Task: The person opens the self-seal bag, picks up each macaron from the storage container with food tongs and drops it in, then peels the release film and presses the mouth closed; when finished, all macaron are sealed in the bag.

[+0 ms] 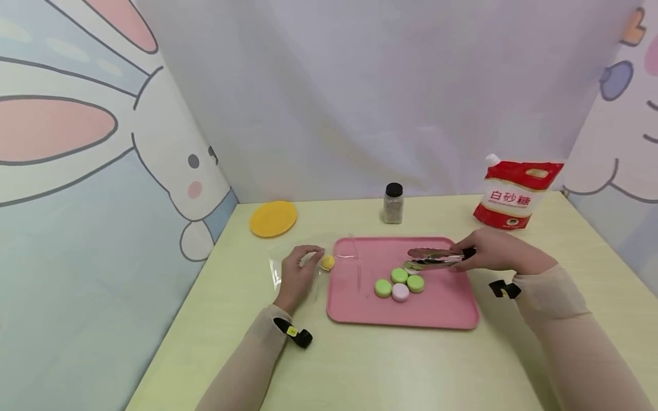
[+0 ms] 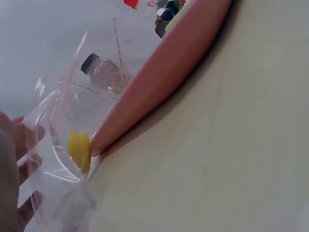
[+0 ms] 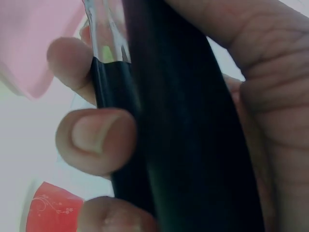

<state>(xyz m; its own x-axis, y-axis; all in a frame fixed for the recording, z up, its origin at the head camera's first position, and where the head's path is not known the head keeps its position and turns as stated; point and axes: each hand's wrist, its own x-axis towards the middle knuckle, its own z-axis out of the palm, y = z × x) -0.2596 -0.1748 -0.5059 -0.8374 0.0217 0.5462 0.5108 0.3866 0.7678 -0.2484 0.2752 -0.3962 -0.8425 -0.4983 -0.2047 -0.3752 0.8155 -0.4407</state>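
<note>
The right hand's (image 1: 490, 251) fingers grip tongs (image 1: 437, 262) that reach left of them over macarons (image 1: 399, 275) on a pink tray (image 1: 354, 310). The left hand's (image 1: 297, 277) fingers hold a clear bag (image 1: 276, 274), a yellow macaron (image 1: 327, 262) inside just beyond their tips.

Cookies (image 1: 399, 275) lie on the tray (image 1: 437, 315) before me. Behind it, left to right, stand my plate (image 1: 273, 219), jar (image 1: 393, 205) and sugar bag (image 1: 516, 197).

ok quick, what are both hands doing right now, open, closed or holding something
Left hand: holding the clear plastic bag.
Right hand: closed around the handles of the tongs.
</note>
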